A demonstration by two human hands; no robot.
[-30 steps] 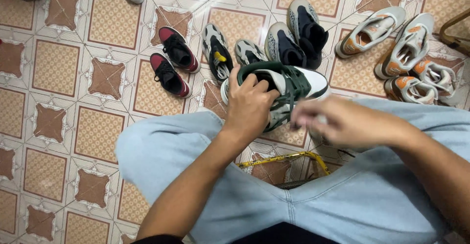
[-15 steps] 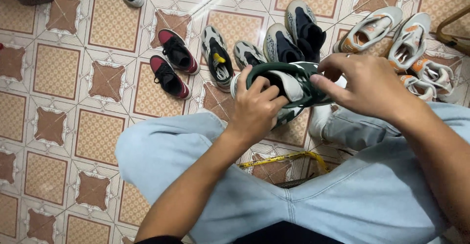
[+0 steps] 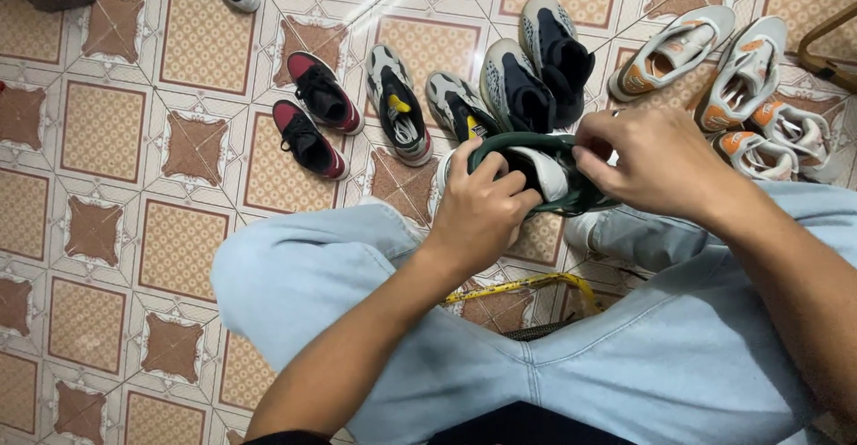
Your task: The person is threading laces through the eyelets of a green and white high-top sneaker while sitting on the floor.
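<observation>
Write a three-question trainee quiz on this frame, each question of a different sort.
1. True or false: both hands hold the green and white sneaker.
2. Which pair lies furthest left among the shoes in the row on the tiled floor? A) red and black sneakers B) orange and white sneakers C) dark high-top sneakers
3. Fill in: the yellow frame shows between the person's ____.

Key
1. True: left hand and right hand each have a grip on it.
2. A
3. knees, in light blue jeans.
</observation>
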